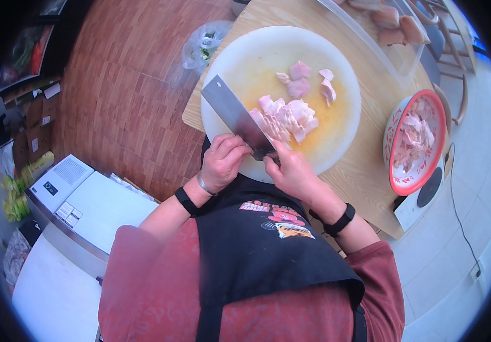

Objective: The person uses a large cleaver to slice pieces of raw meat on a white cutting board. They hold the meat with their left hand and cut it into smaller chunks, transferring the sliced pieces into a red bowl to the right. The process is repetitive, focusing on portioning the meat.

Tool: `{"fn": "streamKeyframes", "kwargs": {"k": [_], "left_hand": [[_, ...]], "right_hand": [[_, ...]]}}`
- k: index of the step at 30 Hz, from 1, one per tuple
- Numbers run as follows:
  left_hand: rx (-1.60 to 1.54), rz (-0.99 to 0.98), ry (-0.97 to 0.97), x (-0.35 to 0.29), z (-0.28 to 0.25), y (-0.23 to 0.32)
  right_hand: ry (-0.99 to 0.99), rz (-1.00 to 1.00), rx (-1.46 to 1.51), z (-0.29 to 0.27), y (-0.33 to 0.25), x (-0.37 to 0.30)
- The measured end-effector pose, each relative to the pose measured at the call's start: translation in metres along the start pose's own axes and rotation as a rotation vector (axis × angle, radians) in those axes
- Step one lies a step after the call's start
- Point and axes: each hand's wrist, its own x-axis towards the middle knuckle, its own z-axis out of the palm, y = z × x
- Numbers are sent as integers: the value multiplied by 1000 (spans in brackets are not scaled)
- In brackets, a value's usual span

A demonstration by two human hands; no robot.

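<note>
A round white cutting board [280, 40] lies on a wooden table. My right hand [291, 171] grips the handle end of a cleaver [231, 108], its wide blade slanting up and left over the board's near left part. My left hand [222, 162] is closed beside the blade's lower end, fingertips bunched near the metal; whatever they hold is hidden. Right of the blade rests a heap of sliced pale pink raw meat [288, 118]. Farther back lie a few loose meat pieces [298, 80], with thin slices [327, 86] to their right.
At right, a red-rimmed basin [395, 137] of meat stands on a scale [428, 191]. A clear plastic tub [371, 43] with larger meat pieces sits at the far right. A clear bag [205, 45] lies beyond the table's left edge. A white-topped appliance [94, 199] stands at left.
</note>
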Motion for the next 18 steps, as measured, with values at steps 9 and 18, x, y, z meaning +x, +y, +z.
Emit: {"fn": "streamKeyframes", "kwargs": {"k": [9,18], "left_hand": [[18,56,-57,5,-7,-1],[-39,-83,10,11,-19,5]], "right_hand": [[123,9,-2,1,12,-11],[42,66,-53,-34,-7,-29]]}}
